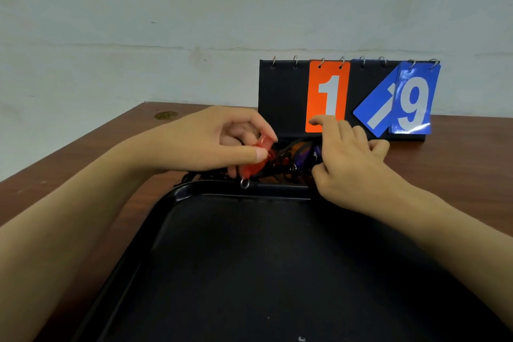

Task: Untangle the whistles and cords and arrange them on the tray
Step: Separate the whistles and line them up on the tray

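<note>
The person is at the very start of the untangling: nothing lies on the black tray [277, 272] yet, and the whole knot of whistles and cords [291, 159] sits on the brown counter [83, 164] just beyond the tray's far rim, in front of the flip scoreboard [347, 97] showing an orange 1 and a blue 9.

The left hand [219, 141] has its grip closed on a red whistle [256, 159], thumb and forefinger pinching its body, the metal ring [244, 183] hanging over the tray's edge. The right hand [352, 158] rests on the other side of the bundle beside something purple; its fingers look bent into the cords, but I cannot tell whether they actually hold a strand or only steady the pile.

As I read it, the step in hand is freeing that red whistle. The next move calls for drawing it gently away while the right hand pins the rest, following its cord so the knot loosens instead of tightening.
</note>
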The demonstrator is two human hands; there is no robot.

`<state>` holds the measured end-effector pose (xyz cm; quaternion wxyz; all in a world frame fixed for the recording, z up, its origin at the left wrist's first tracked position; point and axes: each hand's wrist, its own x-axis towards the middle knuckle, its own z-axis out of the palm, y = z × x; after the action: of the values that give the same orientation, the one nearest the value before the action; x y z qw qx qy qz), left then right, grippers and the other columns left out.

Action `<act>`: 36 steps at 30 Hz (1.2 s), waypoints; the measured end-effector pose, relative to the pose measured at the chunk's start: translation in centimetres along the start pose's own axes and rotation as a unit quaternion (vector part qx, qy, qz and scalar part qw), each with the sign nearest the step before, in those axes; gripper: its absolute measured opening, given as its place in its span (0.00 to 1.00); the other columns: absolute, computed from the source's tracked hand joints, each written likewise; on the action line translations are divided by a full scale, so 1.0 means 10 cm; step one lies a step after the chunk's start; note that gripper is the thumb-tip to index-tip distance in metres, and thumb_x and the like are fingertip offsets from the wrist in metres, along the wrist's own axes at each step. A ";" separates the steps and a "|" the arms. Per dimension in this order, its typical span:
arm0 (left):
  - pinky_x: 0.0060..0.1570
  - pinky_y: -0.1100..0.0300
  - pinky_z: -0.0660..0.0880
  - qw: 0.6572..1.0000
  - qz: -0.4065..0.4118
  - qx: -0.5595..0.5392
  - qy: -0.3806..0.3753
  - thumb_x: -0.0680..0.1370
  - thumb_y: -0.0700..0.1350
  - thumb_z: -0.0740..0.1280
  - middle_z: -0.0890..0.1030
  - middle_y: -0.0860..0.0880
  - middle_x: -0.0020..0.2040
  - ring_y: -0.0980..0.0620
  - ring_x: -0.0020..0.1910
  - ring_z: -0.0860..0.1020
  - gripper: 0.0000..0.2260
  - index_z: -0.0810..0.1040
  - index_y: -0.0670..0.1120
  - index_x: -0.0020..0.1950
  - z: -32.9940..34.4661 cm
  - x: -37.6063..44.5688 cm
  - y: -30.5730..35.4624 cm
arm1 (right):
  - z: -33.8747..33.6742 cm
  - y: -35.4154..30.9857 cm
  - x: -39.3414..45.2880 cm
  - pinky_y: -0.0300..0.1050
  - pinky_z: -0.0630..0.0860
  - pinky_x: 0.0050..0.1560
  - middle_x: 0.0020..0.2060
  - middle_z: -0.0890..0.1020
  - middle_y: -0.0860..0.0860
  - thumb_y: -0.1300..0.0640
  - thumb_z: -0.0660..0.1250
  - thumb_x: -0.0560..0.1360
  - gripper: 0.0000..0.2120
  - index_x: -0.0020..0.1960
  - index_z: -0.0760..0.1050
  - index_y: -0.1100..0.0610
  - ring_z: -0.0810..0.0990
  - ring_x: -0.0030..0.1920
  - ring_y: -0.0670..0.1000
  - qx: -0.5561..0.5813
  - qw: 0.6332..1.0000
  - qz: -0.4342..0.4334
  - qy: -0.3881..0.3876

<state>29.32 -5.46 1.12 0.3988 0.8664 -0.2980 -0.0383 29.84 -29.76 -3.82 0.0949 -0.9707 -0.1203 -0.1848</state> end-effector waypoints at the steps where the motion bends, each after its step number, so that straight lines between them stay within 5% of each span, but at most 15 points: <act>1: 0.42 0.55 0.82 0.999 -0.005 -0.018 -0.030 0.80 0.42 0.71 0.85 0.43 0.44 0.45 0.41 0.86 0.09 0.81 0.49 0.60 0.00 -0.01 0.01 | -0.03 -0.01 0.00 0.54 0.66 0.57 0.61 0.68 0.50 0.53 0.63 0.76 0.29 0.73 0.55 0.46 0.70 0.57 0.53 0.022 1.000 0.007 0.008; 8: 0.52 0.47 0.83 0.993 -0.049 0.036 -0.104 0.79 0.44 0.73 0.88 0.45 0.47 0.46 0.47 0.86 0.08 0.81 0.48 0.57 -0.01 -0.01 -0.05 | -0.10 -0.08 -0.03 0.55 0.66 0.61 0.58 0.65 0.49 0.41 0.47 0.74 0.24 0.68 0.61 0.46 0.67 0.58 0.50 0.083 0.996 0.021 0.007; 12: 0.59 0.49 0.81 0.990 -0.061 0.048 -0.114 0.77 0.45 0.75 0.88 0.49 0.51 0.50 0.51 0.86 0.10 0.81 0.49 0.57 -0.03 -0.02 -0.07 | 0.01 -0.05 -0.05 0.57 0.72 0.46 0.61 0.74 0.57 0.59 0.54 0.82 0.08 0.51 0.71 0.58 0.72 0.55 0.60 0.058 0.998 0.017 0.013; 15: 0.57 0.55 0.82 0.991 -0.056 0.042 -0.117 0.76 0.45 0.75 0.88 0.54 0.52 0.53 0.49 0.87 0.11 0.81 0.49 0.58 -0.06 -0.03 -0.04 | -0.05 -0.02 0.02 0.56 0.67 0.55 0.56 0.75 0.50 0.51 0.55 0.85 0.10 0.61 0.71 0.52 0.74 0.58 0.56 0.076 0.997 0.032 -0.006; 19: 0.53 0.56 0.83 0.989 -0.055 0.082 -0.110 0.76 0.46 0.75 0.86 0.60 0.46 0.57 0.46 0.86 0.10 0.83 0.52 0.57 -0.08 -0.03 -0.07 | -0.10 0.03 0.08 0.56 0.71 0.65 0.60 0.79 0.46 0.48 0.64 0.81 0.12 0.64 0.72 0.45 0.76 0.64 0.52 0.076 0.996 -0.002 -0.041; 28: 0.52 0.57 0.81 0.985 -0.035 0.119 -0.118 0.76 0.51 0.75 0.86 0.58 0.52 0.57 0.50 0.84 0.09 0.85 0.55 0.56 -0.11 -0.03 -0.17 | -0.13 0.03 0.06 0.60 0.74 0.59 0.49 0.76 0.45 0.59 0.63 0.81 0.11 0.55 0.65 0.43 0.76 0.50 0.51 0.123 0.992 -0.007 0.012; 32: 0.49 0.66 0.78 0.981 -0.048 0.124 -0.141 0.76 0.50 0.75 0.86 0.62 0.51 0.61 0.51 0.84 0.09 0.85 0.56 0.56 -0.13 -0.03 -0.20 | -0.14 0.02 0.03 0.54 0.68 0.67 0.57 0.70 0.45 0.56 0.69 0.78 0.16 0.60 0.67 0.43 0.72 0.60 0.49 0.124 0.992 0.012 -0.022; 36: 0.48 0.68 0.77 0.982 -0.056 0.116 -0.139 0.76 0.49 0.76 0.86 0.62 0.50 0.61 0.50 0.84 0.09 0.85 0.56 0.56 -0.15 -0.02 -0.23 | -0.13 0.02 0.03 0.55 0.67 0.73 0.69 0.68 0.49 0.54 0.62 0.82 0.20 0.74 0.68 0.47 0.66 0.73 0.50 0.136 0.991 0.014 -0.013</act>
<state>30.68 -3.19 0.44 0.2475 0.9083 -0.3042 -0.1455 29.77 -30.21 -2.53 0.2269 -0.9528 -0.1322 -0.1526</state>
